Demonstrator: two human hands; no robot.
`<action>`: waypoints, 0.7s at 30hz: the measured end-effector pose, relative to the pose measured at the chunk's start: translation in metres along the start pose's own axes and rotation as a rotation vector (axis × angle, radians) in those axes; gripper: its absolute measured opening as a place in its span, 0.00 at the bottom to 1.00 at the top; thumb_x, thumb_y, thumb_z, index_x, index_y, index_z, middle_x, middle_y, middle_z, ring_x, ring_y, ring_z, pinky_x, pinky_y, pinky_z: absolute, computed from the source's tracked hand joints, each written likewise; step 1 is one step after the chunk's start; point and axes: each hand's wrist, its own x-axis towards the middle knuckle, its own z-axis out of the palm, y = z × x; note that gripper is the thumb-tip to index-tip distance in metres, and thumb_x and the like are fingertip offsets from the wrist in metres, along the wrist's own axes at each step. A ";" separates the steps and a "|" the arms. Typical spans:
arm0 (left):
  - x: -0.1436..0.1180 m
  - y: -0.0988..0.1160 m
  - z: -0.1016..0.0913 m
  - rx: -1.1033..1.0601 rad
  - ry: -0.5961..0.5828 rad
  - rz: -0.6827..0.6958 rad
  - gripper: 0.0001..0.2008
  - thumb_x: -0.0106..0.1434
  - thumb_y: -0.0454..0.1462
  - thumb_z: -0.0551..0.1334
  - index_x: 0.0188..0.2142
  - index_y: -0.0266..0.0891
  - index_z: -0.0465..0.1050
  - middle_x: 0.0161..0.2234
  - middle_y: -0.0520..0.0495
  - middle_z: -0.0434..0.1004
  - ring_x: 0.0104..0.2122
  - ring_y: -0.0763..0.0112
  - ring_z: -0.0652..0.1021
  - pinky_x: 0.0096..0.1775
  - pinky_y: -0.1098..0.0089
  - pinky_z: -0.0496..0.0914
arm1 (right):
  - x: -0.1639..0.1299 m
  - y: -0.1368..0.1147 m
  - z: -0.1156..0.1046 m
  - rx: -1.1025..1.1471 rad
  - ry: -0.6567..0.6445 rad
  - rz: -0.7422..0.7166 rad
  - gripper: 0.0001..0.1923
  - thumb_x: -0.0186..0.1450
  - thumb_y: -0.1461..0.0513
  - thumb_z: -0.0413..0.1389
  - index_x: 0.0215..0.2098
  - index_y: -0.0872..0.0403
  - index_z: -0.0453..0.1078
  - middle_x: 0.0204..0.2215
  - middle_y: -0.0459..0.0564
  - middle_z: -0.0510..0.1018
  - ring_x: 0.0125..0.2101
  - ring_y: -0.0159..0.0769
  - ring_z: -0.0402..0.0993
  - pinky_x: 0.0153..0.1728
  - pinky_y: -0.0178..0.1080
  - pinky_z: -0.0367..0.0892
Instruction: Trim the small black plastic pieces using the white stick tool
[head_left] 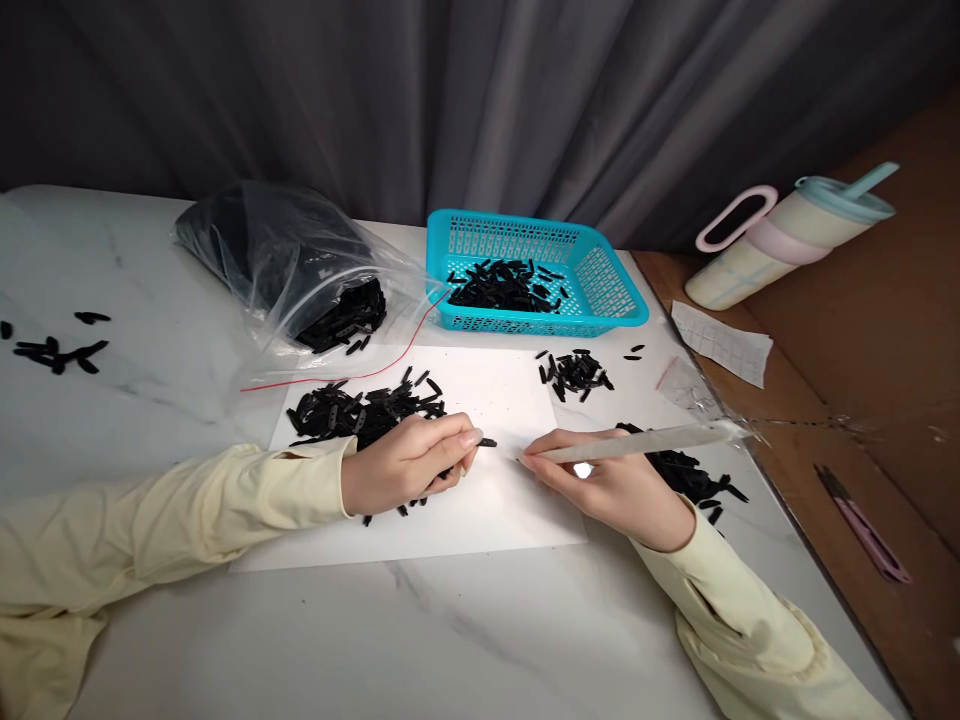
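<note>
Between thumb and fingers, my left hand (412, 460) pinches a small black strip (487, 442), its end sticking out to the right. My right hand (611, 490) grips a long whitish pen-like tool (652, 440), its tip near the fingertips and pointing left toward the strip. A gap separates tip and strip. Under and behind my left hand, a heap of black strips (352, 415) covers part of a white sheet (510, 510). More black strips (690, 478) lie behind my right wrist, partly hidden by it.
A blue basket (630, 318) at the back contains black strips. Left of it lies a clear zip bag (262, 260) full of them. A small pile (576, 374) sits before the basket; loose strips (60, 355) lie far left. At right are a tumbler (787, 240), paper (724, 342) and pink-handled cutter (862, 525).
</note>
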 end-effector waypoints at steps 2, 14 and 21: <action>0.000 0.000 0.000 0.015 0.001 -0.001 0.15 0.67 0.41 0.44 0.26 0.38 0.57 0.14 0.60 0.53 0.15 0.80 0.57 0.20 0.74 0.55 | 0.000 -0.004 -0.004 0.075 -0.062 0.092 0.08 0.62 0.62 0.54 0.28 0.56 0.73 0.20 0.46 0.77 0.17 0.29 0.70 0.20 0.31 0.65; 0.000 -0.002 0.003 0.203 0.019 0.098 0.13 0.67 0.38 0.44 0.25 0.39 0.52 0.16 0.59 0.55 0.17 0.80 0.58 0.23 0.75 0.57 | -0.007 -0.035 -0.002 0.482 0.136 0.275 0.09 0.57 0.58 0.61 0.24 0.55 0.71 0.20 0.48 0.79 0.17 0.33 0.73 0.18 0.34 0.69; -0.001 -0.001 0.001 0.291 -0.001 0.121 0.12 0.67 0.37 0.44 0.26 0.40 0.53 0.17 0.59 0.55 0.17 0.80 0.58 0.22 0.76 0.56 | -0.006 -0.036 0.001 0.749 0.095 0.427 0.07 0.54 0.60 0.63 0.24 0.55 0.74 0.21 0.50 0.79 0.21 0.35 0.76 0.22 0.33 0.75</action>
